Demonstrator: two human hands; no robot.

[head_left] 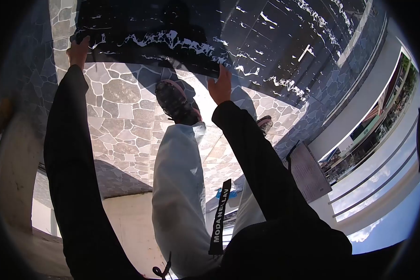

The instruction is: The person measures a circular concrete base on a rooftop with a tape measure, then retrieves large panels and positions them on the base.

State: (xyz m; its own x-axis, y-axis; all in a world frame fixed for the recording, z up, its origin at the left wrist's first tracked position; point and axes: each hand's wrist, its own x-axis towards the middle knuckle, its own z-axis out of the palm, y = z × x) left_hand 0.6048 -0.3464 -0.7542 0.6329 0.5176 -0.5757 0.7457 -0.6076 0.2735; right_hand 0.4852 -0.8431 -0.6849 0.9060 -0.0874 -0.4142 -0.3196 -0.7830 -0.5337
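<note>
A large dark sheet with white streaks spans the upper part of the view, its near edge above the patterned stone floor. My left hand grips the sheet's near left corner, thumb and fingers pressed on it. Farther right, my right hand pinches the near edge of the same sheet. Both arms reach forward in black sleeves. The sheet looks thin and partly see-through on the right side, where floor joints show through it.
Below the sheet, my shoe stands on the stone-patterned floor; the other shoe is farther right. A rectangular board lies by the low white wall at right. Railings and a pale wall are also in view.
</note>
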